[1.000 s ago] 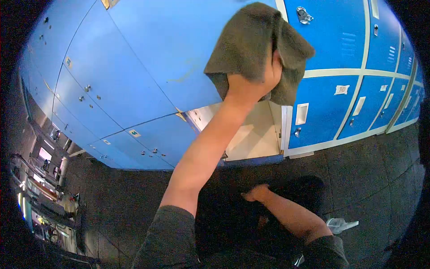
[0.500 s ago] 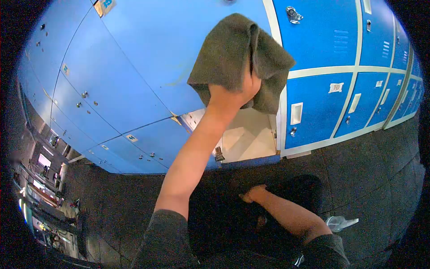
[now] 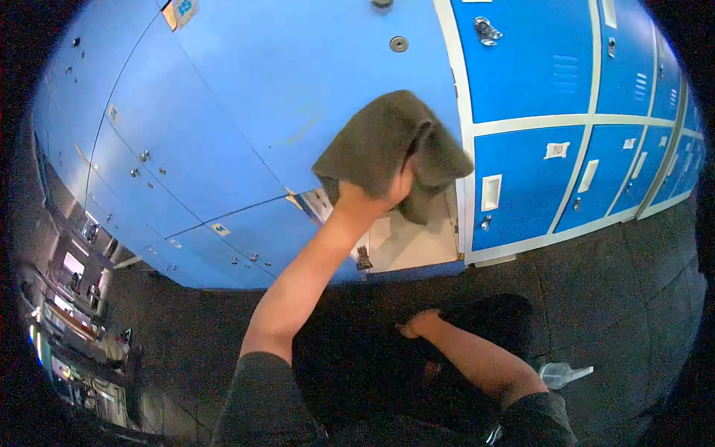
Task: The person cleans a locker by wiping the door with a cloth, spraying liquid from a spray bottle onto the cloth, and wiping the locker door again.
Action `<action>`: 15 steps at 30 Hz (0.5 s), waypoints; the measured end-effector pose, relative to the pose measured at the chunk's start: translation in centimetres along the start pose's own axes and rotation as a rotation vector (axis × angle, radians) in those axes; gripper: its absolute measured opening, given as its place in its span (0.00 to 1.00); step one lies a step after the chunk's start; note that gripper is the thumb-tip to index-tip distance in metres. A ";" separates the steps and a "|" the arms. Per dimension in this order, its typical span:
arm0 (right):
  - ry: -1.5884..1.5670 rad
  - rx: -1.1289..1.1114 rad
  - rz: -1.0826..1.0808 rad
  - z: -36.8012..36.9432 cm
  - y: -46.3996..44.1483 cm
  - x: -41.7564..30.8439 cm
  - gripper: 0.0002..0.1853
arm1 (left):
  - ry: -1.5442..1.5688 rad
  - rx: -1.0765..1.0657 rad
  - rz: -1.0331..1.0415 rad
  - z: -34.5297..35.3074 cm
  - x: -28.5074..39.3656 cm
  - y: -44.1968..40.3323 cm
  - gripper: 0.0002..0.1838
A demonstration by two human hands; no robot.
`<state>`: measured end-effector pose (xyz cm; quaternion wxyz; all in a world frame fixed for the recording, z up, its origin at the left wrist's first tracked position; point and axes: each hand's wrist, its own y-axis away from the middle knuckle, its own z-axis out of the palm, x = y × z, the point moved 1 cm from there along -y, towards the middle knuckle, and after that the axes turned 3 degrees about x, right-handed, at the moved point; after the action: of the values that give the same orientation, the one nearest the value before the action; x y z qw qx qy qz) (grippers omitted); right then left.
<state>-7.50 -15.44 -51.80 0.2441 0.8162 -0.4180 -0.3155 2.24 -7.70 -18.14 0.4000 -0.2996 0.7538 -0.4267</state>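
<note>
A dark grey-brown cloth (image 3: 380, 141) is bunched in my left hand (image 3: 376, 195), which is closed on it. Hand and cloth are in front of the lower part of a light blue locker door (image 3: 246, 74), just above an open compartment (image 3: 413, 242) with a pale interior. My right hand (image 3: 421, 325) is low over my dark-clothed legs; its fingers are too dark to make out.
Bright blue lockers (image 3: 529, 82) with white frames continue to the right. A clear plastic bottle (image 3: 564, 374) lies on the dark tiled floor (image 3: 618, 298) beside my right forearm. More light blue lockers and equipment stand at the left.
My left hand and the cloth have moved down and left across the door, uncovering a round lock above them. My right hand has stayed nearly still.
</note>
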 end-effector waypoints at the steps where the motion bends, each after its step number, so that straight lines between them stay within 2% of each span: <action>1: 0.005 -0.001 0.001 -0.1 0.0 -0.1 0.39 | -0.019 -0.037 0.013 -0.2 -0.4 0.3 0.28; 2: 0.015 0.002 -0.001 -0.1 0.1 -0.1 0.39 | -0.043 -0.075 0.021 -0.3 -0.6 0.5 0.32; 5: 0.043 0.006 -0.019 -1.7 2.7 -1.1 0.40 | -0.160 0.112 0.032 0.2 -0.6 -3.5 0.23; 8: 0.022 -0.096 0.030 -2.4 3.0 -1.4 0.40 | -0.319 0.307 0.096 2.4 -1.2 -6.8 0.23; 11: 0.013 -0.066 0.005 -1.4 1.9 -0.8 0.40 | -0.376 0.309 0.097 3.5 -0.2 -7.4 0.22; 15: 0.009 -0.011 -0.035 -0.2 0.4 -0.1 0.40 | -0.091 0.220 0.010 2.6 0.5 -5.8 0.21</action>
<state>-7.62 -15.52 -51.37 0.2449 0.8234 -0.4006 -0.3186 4.91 -11.82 -14.03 0.4663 -0.2692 0.6849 -0.4910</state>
